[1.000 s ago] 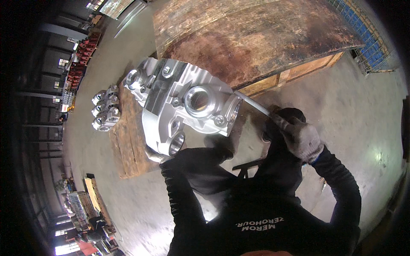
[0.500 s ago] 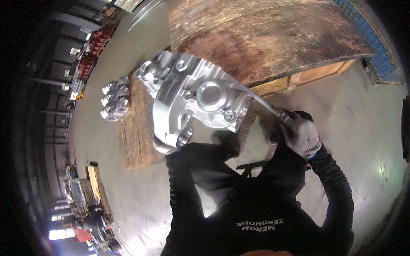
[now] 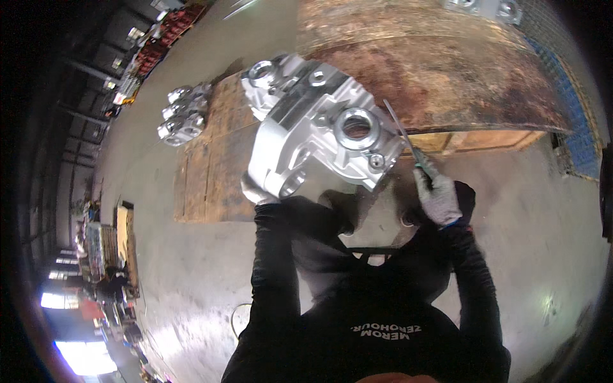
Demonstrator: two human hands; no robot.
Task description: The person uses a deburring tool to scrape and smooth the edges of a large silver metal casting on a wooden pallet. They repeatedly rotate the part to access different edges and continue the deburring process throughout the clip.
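Observation:
A large silvery metal casting [image 3: 290, 127], full of round bores and bosses, sits tilted in front of me. My left hand [image 3: 257, 191], in a pale work glove, grips its lower left edge; the casting hides most of those fingers. My gloved right hand [image 3: 439, 199] is closed round the handle of a slim metal file [image 3: 398, 121]. The file's thin blade points up and to the left, close by the casting's right side. Whether blade and metal touch, I cannot tell.
Behind the casting is a worn wooden table [image 3: 434, 70], with more metal parts [image 3: 488, 7] at its far edge. A lower wooden surface [image 3: 201, 172] lies left, several smaller castings [image 3: 183, 115] beside it. Blue mesh [image 3: 568, 96] stands at the right.
The view has shifted, so the casting appears farther right and higher. My right hand has turned the file steeper, and its blade has come away from the bore area toward the casting's right side.

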